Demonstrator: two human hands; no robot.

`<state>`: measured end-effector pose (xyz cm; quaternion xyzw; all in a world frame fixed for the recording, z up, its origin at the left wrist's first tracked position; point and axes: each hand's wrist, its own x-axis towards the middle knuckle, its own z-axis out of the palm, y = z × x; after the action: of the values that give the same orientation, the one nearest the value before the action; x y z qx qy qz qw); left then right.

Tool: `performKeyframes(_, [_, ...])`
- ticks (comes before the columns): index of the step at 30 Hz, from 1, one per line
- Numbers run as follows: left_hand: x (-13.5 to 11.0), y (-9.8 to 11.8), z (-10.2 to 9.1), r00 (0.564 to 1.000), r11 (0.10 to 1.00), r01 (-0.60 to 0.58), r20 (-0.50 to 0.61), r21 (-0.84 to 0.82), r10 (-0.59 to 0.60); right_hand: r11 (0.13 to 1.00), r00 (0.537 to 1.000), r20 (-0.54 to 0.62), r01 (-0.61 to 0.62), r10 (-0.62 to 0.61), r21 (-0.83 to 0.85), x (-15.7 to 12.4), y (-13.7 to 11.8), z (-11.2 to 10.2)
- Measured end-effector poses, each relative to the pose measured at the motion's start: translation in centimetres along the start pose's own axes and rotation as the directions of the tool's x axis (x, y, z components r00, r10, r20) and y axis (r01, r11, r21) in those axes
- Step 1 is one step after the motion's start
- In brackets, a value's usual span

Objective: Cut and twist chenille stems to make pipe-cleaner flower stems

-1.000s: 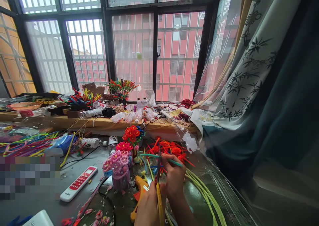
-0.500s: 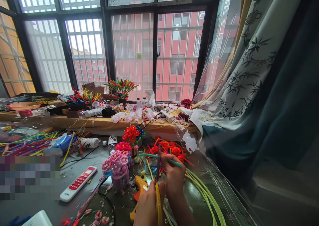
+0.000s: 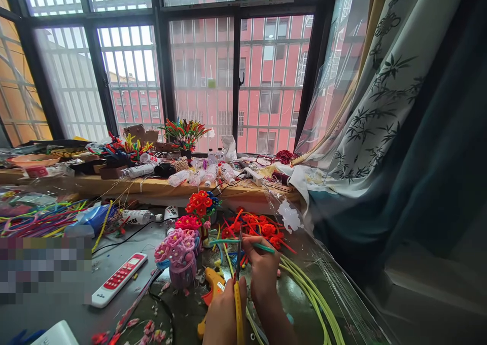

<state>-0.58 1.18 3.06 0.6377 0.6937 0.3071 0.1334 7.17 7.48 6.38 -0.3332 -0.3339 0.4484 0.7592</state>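
My right hand [image 3: 262,268] is closed in a pinch on a teal pipe cleaner [image 3: 243,243] that runs left and right across its fingertips. My left hand [image 3: 221,317] grips yellow-handled scissors [image 3: 238,294], whose dark blades point up to the pipe cleaner. Just left of the hands lies a yellow-orange glue gun [image 3: 211,289]. Pink pipe-cleaner flowers in a small pot [image 3: 178,256] stand beside it. Red pipe-cleaner flowers [image 3: 258,226] lie just beyond my right hand.
A white and red remote [image 3: 119,279] lies at the left. Yellow-green stems [image 3: 310,297] sweep along the right on clear film. Coloured pipe cleaners [image 3: 41,219] pile at far left. The cluttered sill [image 3: 152,185] carries bottles and flower pots. A curtain [image 3: 380,122] hangs at the right.
The view has tilted up slightly, so hands and table sit a little lower in frame. Both hands keep their hold; the scissors and pipe cleaner have hardly moved.
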Motion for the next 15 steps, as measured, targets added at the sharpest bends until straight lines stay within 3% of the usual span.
performKeyframes(4, [0.8,-1.1,1.6,0.999,0.994,0.035,0.008,0.101,-0.036,0.999,0.999,0.014,0.031,-0.030,-0.034,-0.2,-0.3,0.2])
performKeyframes(8, [1.2,-2.0,2.9,0.999,0.980,0.034,-0.018,0.197,-0.031,0.998,0.999,0.025,-0.019,0.021,-0.061,-0.4,-0.7,0.3])
performKeyframes(15, [1.3,-2.5,3.5,0.999,0.976,-0.003,-0.044,0.217,0.013,0.993,0.998,-0.002,-0.058,0.058,-0.104,-0.2,-0.4,0.2])
